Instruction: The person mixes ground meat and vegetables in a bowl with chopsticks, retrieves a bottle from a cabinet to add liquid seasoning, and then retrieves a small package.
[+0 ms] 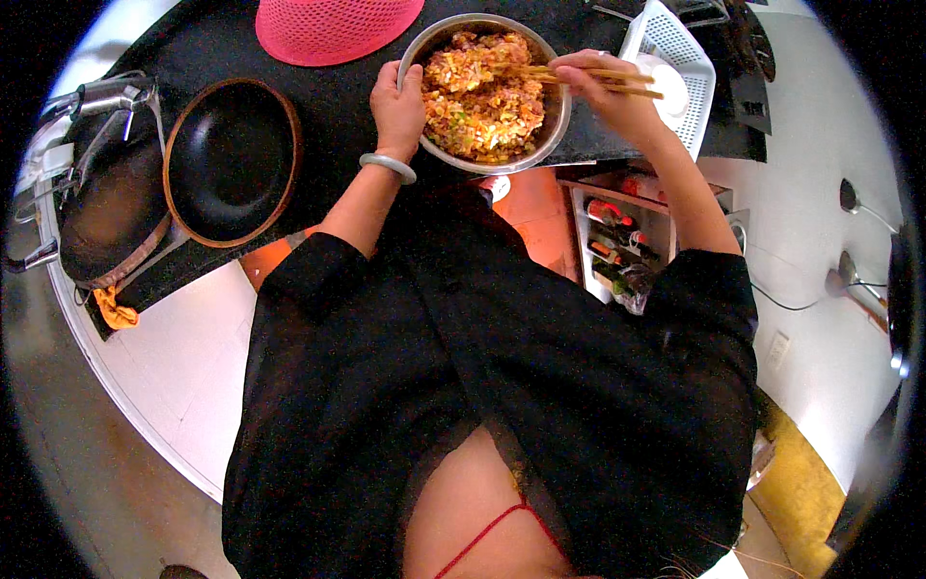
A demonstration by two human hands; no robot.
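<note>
A stainless steel mixing bowl [558,134] stands at the front edge of the dark countertop. Inside it lies a chunky mixture [481,134], orange and pinkish with pale and green bits, which looks like minced filling. My left hand [400,108] grips the bowl's left rim, thumb over the edge. In my right hand [595,83] is a pair of wooden chopsticks [629,81], held across the right rim with their tips in the mixture. The tips themselves are partly buried in the food.
A pink perforated basket [336,32] sits behind on the left. Nearer left are a black pan [231,163] and a sink faucet [116,94]. At right stands a white plastic basket [694,87] holding a white round dish [669,87]. Below, bottles fill an open cabinet [615,231].
</note>
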